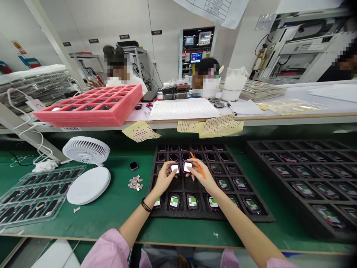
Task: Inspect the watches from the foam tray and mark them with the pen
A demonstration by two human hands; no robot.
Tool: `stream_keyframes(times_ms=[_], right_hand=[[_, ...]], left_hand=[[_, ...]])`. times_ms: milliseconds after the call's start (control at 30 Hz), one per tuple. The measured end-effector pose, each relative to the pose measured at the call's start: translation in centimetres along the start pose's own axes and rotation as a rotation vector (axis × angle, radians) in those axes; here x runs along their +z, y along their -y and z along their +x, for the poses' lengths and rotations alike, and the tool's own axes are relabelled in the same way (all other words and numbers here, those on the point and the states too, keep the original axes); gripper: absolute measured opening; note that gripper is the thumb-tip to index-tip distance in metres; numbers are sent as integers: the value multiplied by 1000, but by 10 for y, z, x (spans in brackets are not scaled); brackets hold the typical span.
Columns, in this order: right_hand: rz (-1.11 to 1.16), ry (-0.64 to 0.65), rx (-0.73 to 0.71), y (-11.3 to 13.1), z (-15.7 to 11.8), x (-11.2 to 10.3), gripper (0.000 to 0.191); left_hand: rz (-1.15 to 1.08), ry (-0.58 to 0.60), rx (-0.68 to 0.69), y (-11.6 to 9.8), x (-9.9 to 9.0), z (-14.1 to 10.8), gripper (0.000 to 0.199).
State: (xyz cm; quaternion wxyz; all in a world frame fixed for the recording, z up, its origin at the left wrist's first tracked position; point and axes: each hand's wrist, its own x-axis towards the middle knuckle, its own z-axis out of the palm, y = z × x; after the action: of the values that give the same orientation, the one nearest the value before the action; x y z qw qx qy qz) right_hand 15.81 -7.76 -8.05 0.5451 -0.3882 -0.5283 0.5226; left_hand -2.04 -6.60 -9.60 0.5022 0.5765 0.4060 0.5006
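Note:
My left hand (166, 175) grips a smartwatch (174, 169) whose square screen glows white. In my right hand (201, 172) is a second smartwatch (187, 167), its screen white as well, held beside the first. An orange stick-like tool (198, 165) is also in the right hand, slanting across the fingers; its exact kind cannot be made out. Both watches are above a black foam tray (178, 213) with square compartments. Several watches sit in it, the front ones showing green and white screens, like this watch (192, 201).
A second black foam tray (281, 193) of watches lies right. Left are a white fan (88, 186), a clear plastic tray (36, 193), a lone watch (134, 165) and small strips (135, 182). A pink foam tray (111, 120) rests on the shelf. Co-workers sit beyond.

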Motion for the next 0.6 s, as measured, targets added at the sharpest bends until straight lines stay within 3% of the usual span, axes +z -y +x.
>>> stream_keyframes(times_ms=[300,600], right_hand=[[-40,-139,54,5,-1,1,31],[-5,-67,14,5,-3,0,29]], left_hand=[[18,21,-43,-6,0,-2,35],[38,41,-2,-2,0,-1,32]])
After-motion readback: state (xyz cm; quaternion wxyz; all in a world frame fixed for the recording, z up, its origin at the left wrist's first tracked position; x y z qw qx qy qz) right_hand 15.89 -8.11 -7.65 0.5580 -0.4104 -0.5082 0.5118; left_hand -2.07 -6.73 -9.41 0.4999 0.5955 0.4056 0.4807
